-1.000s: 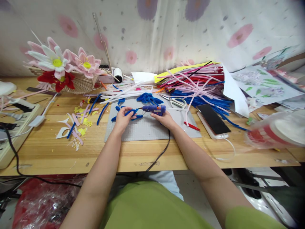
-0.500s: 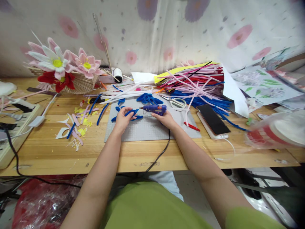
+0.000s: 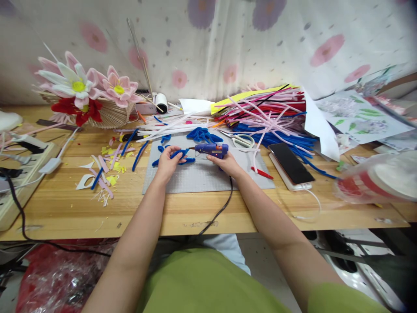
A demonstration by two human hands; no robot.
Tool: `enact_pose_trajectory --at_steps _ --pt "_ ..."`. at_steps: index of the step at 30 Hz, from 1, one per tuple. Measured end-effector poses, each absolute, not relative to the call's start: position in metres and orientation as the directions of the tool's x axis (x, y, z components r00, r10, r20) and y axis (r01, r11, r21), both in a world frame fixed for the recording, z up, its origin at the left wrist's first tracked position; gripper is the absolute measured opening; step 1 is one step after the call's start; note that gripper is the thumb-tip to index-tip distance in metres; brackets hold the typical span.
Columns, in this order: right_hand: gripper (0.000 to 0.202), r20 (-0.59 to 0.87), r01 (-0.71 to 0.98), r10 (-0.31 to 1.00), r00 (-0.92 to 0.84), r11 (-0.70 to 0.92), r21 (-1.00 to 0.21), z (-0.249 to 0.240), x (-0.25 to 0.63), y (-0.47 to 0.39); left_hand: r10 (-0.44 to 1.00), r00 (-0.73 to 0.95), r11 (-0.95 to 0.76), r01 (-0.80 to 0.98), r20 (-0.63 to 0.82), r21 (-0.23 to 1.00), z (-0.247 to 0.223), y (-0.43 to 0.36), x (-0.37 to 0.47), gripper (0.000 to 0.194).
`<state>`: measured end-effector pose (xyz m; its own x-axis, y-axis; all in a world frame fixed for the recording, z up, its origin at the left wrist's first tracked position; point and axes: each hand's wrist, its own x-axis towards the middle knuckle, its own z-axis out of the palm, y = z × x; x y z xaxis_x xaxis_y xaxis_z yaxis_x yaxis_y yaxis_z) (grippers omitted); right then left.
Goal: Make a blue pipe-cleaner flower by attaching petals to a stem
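In my right hand (image 3: 226,164) is a blue hot glue gun (image 3: 213,150), its nozzle pointing left. The nozzle tip is at the end of a blue pipe-cleaner piece (image 3: 180,154) pinched in my left hand (image 3: 168,165); whether they touch, I cannot tell. More blue pipe-cleaner shapes (image 3: 187,161) lie under and beside my left hand on the grey cutting mat (image 3: 208,184). Behind the glue gun rests a pile of blue looped pieces (image 3: 203,135). White-handled scissors (image 3: 244,141) lie to its right.
Bundled pipe cleaners (image 3: 273,108) lie at the back right. A phone (image 3: 291,163) rests on a white power bank, near a wrapped cup (image 3: 374,178). Pipe-cleaner flowers (image 3: 78,84) stand at left, above scraps (image 3: 104,174). The gun's black cord (image 3: 220,213) runs over the table's front edge.
The glue gun has shifted slightly, and its nozzle now sits closer to the blue piece in my left hand. Both hands keep their holds.
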<state>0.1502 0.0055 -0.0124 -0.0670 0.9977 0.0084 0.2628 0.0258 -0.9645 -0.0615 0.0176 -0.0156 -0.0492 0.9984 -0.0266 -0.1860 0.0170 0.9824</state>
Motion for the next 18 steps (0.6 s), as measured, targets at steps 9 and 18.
enact_pose_trajectory --at_steps 9,18 --pt "0.046 0.012 0.311 1.0 -0.012 0.015 -0.95 -0.018 0.1505 0.0097 0.998 -0.051 0.016 -0.202 -0.027 0.979 -0.0133 0.0166 -0.0608 0.027" --pt "0.052 -0.001 0.275 0.996 -0.09 0.024 -0.961 -0.011 0.1488 0.003 0.996 -0.067 0.044 -0.262 -0.063 0.964 -0.0125 0.0161 -0.0614 0.026"
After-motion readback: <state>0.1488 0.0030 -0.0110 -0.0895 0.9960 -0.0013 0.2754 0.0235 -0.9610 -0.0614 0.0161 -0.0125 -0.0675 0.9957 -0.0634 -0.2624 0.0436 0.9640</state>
